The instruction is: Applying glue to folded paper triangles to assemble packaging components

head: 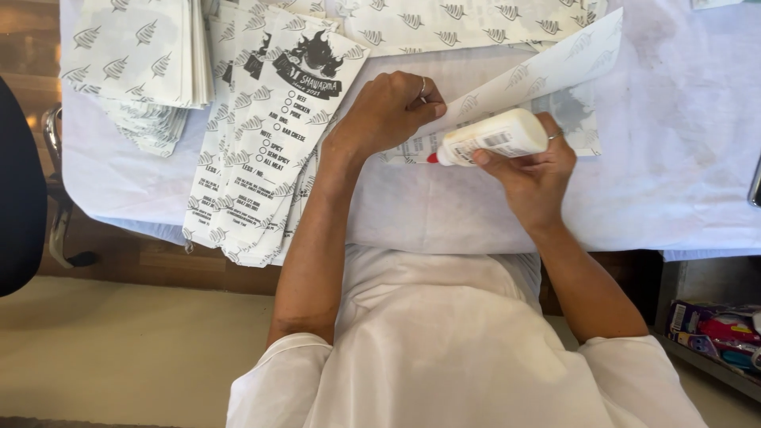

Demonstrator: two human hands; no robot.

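My right hand (533, 176) grips a white glue bottle (493, 137) lying sideways, its red tip pointing left at the edge of a printed white paper sheet (547, 67). My left hand (388, 111) presses down on the same sheet near its folded lower-left part, fingers curled, a ring on one finger. The sheet's upper flap is lifted and angles up to the right. Both hands rest over a table covered by a white cloth (682, 158).
A fanned stack of finished printed paper bags (269, 135) hangs over the table edge at left. Another pile of bags (139, 55) lies at the far left. More printed sheets (444, 24) lie along the back. A dark chair (20, 190) stands at left; colourful packets (717, 333) sit lower right.
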